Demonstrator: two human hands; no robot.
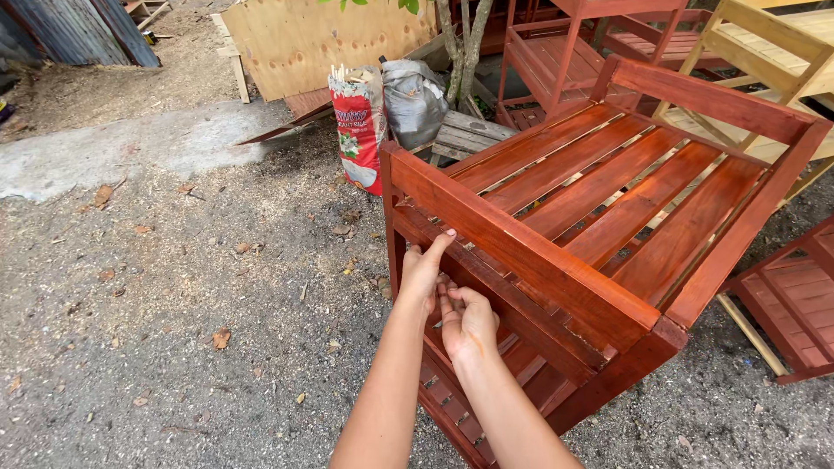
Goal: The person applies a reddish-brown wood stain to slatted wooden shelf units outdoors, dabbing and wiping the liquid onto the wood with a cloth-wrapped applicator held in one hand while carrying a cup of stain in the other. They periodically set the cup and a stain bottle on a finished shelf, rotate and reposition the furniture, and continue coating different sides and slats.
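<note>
- Left hand [423,271]: fingers loosely spread, fingertips resting on the red slatted rack [608,208], at its side rail.
- Right hand [469,323]: just below, curled, pinching a small item; cannot tell what.
- Rail's long axis: runs away rightward from both hands.

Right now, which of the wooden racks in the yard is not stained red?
The pale yellow rack at the top right, behind the red slatted shelf that both hands touch. It is bare, light wood; every other rack here is glossy reddish-brown.
</note>
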